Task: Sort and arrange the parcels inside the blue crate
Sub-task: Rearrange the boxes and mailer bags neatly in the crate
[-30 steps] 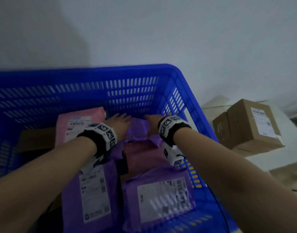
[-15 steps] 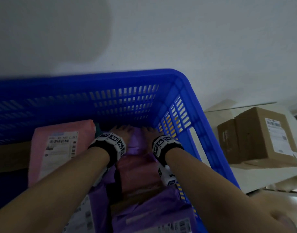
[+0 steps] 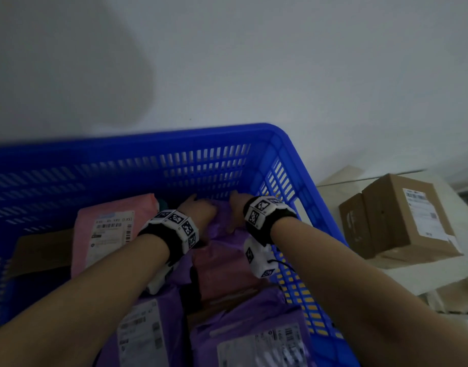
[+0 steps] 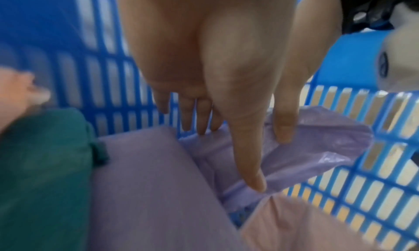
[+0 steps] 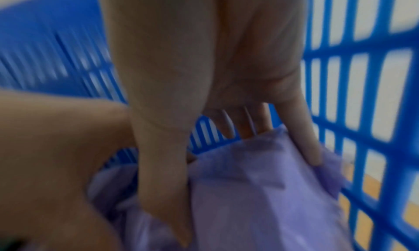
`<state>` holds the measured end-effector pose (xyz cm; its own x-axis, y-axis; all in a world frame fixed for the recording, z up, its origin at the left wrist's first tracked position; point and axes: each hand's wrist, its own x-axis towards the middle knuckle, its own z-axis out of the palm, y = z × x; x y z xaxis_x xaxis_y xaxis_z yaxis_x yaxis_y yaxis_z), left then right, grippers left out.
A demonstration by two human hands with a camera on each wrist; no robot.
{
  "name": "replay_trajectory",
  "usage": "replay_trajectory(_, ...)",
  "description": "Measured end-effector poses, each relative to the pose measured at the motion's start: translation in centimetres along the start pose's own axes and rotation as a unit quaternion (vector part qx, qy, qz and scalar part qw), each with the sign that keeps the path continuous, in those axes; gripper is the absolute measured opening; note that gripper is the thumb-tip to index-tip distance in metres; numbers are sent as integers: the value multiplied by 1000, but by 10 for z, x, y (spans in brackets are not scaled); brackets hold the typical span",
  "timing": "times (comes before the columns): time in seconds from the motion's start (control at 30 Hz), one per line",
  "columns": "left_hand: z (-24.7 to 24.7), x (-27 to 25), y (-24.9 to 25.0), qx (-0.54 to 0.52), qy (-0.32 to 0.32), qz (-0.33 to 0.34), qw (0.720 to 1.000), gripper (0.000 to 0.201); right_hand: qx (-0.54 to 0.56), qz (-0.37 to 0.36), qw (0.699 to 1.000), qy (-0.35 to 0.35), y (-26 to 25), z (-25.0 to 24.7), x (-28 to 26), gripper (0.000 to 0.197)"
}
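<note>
At centre frame, inside the slatted blue plastic crate (image 3: 174, 144), my left hand (image 3: 198, 210) and right hand (image 3: 237, 207) both pinched a crumpled lilac plastic mailer bag (image 5: 260, 192), fingers curled over its edge.

The blue crate (image 3: 174, 144) carries soft mailer parcels: a pink parcel (image 3: 114, 229) left of the far-corner purple parcel (image 3: 222, 223), a maroon one (image 3: 222, 266) nearer, two labelled purple ones (image 3: 254, 337) nearest.

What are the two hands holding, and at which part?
Both the left hand and right hand hold the purple parcel at its far end, near the crate's corner.
</note>
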<state>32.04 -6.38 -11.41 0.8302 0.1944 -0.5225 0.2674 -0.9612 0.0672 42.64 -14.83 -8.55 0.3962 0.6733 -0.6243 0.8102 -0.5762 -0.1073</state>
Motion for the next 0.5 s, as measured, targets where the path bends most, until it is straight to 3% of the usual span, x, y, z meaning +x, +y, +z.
replay_trajectory(0.13,-20,-35,7,8,70,17,997,80,2,11,1000,18,-7,-25,-33,81)
replay_trajectory(0.3,-31,-75,5,-4,154,28,988,90,10,29,998,55,-11,-50,-77,62)
replay_trajectory(0.5,-34,-107,7,-44,250,15,967,84,68,34,994,80,-13,-65,-125,45)
